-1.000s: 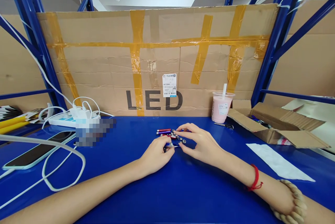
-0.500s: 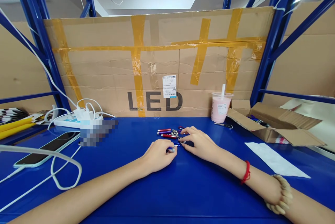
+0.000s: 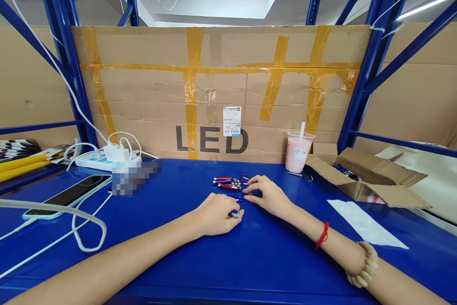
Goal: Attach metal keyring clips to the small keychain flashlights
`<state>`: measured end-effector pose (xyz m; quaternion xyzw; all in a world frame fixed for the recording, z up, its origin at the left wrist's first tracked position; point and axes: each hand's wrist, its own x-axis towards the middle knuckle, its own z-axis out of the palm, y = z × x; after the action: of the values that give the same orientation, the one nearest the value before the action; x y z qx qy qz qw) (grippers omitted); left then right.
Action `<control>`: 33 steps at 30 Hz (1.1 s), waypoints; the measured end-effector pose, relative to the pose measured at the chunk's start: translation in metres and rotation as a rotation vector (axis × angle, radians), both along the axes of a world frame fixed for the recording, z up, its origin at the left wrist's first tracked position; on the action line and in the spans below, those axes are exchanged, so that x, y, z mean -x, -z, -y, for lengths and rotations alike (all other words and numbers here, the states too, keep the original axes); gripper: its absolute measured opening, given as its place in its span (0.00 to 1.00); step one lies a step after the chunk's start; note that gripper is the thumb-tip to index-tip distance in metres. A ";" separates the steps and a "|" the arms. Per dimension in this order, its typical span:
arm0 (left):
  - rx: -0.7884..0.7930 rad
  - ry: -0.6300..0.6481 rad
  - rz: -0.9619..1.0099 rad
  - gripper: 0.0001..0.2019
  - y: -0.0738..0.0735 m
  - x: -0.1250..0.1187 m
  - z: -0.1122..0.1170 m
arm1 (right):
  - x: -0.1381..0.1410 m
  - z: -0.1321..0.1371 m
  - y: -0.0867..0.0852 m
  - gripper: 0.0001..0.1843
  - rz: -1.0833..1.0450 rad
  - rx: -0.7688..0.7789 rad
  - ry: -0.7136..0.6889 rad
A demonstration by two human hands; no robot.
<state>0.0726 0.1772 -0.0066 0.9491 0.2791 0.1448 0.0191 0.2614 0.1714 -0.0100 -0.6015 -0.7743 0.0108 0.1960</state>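
My left hand [image 3: 217, 214] is closed around a small blue metal tube [image 3: 234, 214] with a silvery end, which sticks out by the thumb. My right hand [image 3: 266, 195] rests on the table just to the right, its fingers curled and thumb and fingertips nearly together at a tiny dark-and-silver thing too small to name. Just beyond the hands lie a red metal tube [image 3: 226, 186], a red-and-blue pair of tubes [image 3: 222, 181] and a cluster of small round silvery pieces [image 3: 236, 183]. Another thin blue piece [image 3: 235, 197] lies between my hands.
On the right stand a pink drink cup [image 3: 299, 152], an open cardboard box [image 3: 374, 191] and a white paper sheet [image 3: 366, 224]. A phone [image 3: 67, 195], white cables and a power strip [image 3: 93, 161] occupy the left. A large cardboard panel [image 3: 160, 105] closes the back.
The view has tilted slightly. My left hand has drawn a little away from the pile and the right fingertips, and the tube in it shows at a different angle. My right hand stays at the pile.
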 end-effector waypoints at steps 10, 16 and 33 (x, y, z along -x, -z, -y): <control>-0.031 0.040 -0.009 0.18 0.002 0.002 -0.001 | -0.001 -0.001 0.001 0.06 0.048 -0.045 0.024; -0.016 0.033 -0.042 0.18 -0.001 0.002 0.000 | -0.003 -0.006 0.002 0.04 -0.062 -0.029 -0.003; 0.015 -0.008 0.012 0.20 0.002 0.001 -0.002 | -0.005 -0.007 0.003 0.06 -0.075 -0.018 0.043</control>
<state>0.0713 0.1790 -0.0091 0.9469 0.2839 0.1486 0.0273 0.2664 0.1789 -0.0128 -0.6154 -0.7534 0.0219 0.2307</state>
